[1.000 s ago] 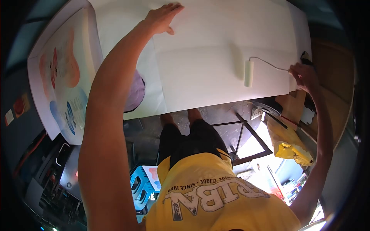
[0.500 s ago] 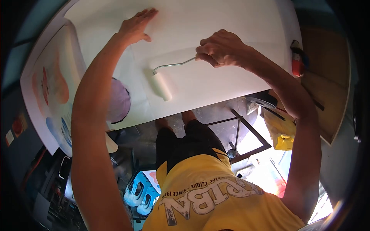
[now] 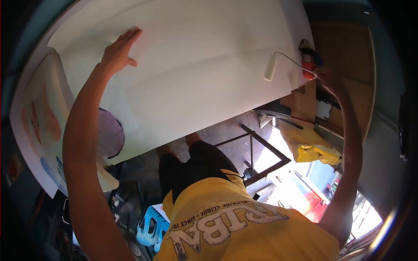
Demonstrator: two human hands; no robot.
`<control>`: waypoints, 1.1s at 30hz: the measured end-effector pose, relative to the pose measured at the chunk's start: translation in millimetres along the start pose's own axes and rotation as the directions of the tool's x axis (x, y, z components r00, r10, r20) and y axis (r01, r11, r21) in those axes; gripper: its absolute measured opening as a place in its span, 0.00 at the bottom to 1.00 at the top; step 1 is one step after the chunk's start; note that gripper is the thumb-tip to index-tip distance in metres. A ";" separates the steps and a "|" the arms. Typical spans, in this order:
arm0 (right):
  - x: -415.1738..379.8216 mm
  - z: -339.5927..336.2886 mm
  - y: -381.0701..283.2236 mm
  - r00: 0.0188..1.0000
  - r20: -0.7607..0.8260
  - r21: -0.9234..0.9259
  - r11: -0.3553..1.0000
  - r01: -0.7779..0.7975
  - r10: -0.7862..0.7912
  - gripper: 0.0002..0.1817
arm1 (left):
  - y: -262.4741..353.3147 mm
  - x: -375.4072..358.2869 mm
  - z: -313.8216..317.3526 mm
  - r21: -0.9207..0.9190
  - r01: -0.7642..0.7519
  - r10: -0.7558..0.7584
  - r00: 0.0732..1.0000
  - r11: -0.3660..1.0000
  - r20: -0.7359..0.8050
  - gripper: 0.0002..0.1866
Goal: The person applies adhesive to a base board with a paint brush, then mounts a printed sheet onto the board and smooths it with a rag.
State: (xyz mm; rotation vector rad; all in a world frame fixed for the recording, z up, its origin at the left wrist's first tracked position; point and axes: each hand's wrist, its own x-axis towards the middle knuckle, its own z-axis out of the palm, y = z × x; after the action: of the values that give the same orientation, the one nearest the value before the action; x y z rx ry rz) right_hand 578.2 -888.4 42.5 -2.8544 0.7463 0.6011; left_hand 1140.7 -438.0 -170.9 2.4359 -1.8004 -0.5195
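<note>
A small paint roller (image 3: 270, 68) with a white sleeve and a thin bent wire frame is in my right hand (image 3: 329, 80), whose fingers are closed around the handle end. The roller overlaps the right part of a large white sheet (image 3: 187, 82) spread over the work surface. My left hand (image 3: 118, 53) lies flat on the left part of that sheet, fingers stretched and thumb apart. Beneath my left forearm, a round purple piece with a dark edge (image 3: 111, 132) partly shows.
A red and black object (image 3: 308, 61) sits at the sheet's right end, near my right hand. Brown board (image 3: 348, 56) stands beyond it. A printed sheet with coloured shapes (image 3: 37, 117) curls at the left. Below are a dark metal frame (image 3: 272, 163) and a blue plastic item (image 3: 152, 224).
My right hand has carried the roller to the right, from the sheet's middle to its right end. The left hand stays flat on the sheet while the whole view shifts.
</note>
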 end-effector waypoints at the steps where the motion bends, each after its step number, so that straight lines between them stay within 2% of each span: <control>1: -14.6 14.7 2.2 0.996 -0.053 0.092 0.993 -0.069 0.074 0.10 | 4.1 0.5 -2.0 -0.022 0.004 -0.004 1.000 1.000 0.005 0.62; 3: -42.7 48.0 -2.8 0.965 -0.141 0.288 0.942 -0.175 0.222 0.12 | 7.1 -2.4 -8.7 -0.057 0.022 -0.021 1.000 0.998 0.018 0.63; 5: -63.3 73.8 -28.2 0.941 -0.052 0.246 0.917 -0.313 0.335 0.15 | 7.3 -2.7 -10.1 -0.060 0.025 -0.023 0.999 0.998 0.025 0.64; 7: -74.0 105.8 -76.1 0.916 -0.017 0.313 0.873 -0.375 0.400 0.15 | 9.6 -3.1 -12.3 -0.067 0.031 -0.028 0.999 0.997 0.043 0.64; 9: -66.8 115.1 -155.3 0.871 -0.161 0.371 0.846 -0.383 0.465 0.14 | 10.4 -1.9 -15.5 -0.074 0.044 -0.038 0.997 0.996 0.070 0.64; 11: -55.6 127.9 -203.7 0.837 -0.228 0.424 0.825 -0.374 0.497 0.14 | 8.7 0.4 -12.3 -0.058 0.031 -0.027 0.997 0.998 0.067 0.64; 13: -42.1 139.6 -232.2 0.823 -0.288 0.486 0.815 -0.315 0.489 0.13 | 6.6 -1.2 -15.0 -0.034 0.025 -0.022 0.998 0.999 0.066 0.64; 18: -26.8 156.4 -248.1 0.798 -0.350 0.375 0.854 -0.360 0.490 0.11 | 8.2 -2.0 -14.3 -0.007 0.001 -0.001 0.998 1.000 0.062 0.63; 23: -91.6 177.1 -236.4 0.853 -0.261 0.274 0.882 -0.385 0.453 0.10 | 5.1 -0.2 -11.6 0.037 0.018 -0.021 0.997 0.999 0.077 0.62; 25: -122.6 176.1 -239.0 0.855 -0.194 0.281 0.862 -0.422 0.481 0.13 | -0.1 -0.4 -6.4 0.033 -0.027 0.026 0.999 0.999 0.032 0.61; 27: -143.0 162.7 -251.4 0.861 -0.251 0.292 0.883 -0.368 0.442 0.14 | -4.7 0.4 -1.3 0.007 -0.059 0.059 0.998 0.998 0.002 0.60; 29: -143.8 131.0 -289.3 0.860 -0.189 0.320 0.858 -0.403 0.475 0.14 | -3.5 -1.1 -6.5 0.033 -0.033 0.032 0.999 0.999 0.035 0.59; 30: -139.4 128.9 -308.4 0.864 -0.216 0.365 0.858 -0.361 0.456 0.12 | -0.1 -0.2 -7.1 0.035 -0.035 0.033 0.998 0.999 0.050 0.59; 31: -128.7 122.7 -337.2 0.864 -0.235 0.373 0.863 -0.342 0.445 0.11 | 0.9 0.8 -7.1 0.035 -0.037 0.035 0.998 0.999 0.058 0.59; 33: -95.0 111.4 -410.6 0.861 -0.156 0.445 0.812 -0.377 0.484 0.08 | -0.1 0.4 -7.9 0.036 -0.040 0.037 0.997 0.999 0.068 0.59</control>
State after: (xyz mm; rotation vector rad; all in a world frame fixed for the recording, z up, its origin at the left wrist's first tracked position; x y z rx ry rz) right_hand 666.8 -464.8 -10.0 -2.4016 1.4110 0.0775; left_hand 1143.3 -439.6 -163.6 2.4304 -1.8959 -0.5760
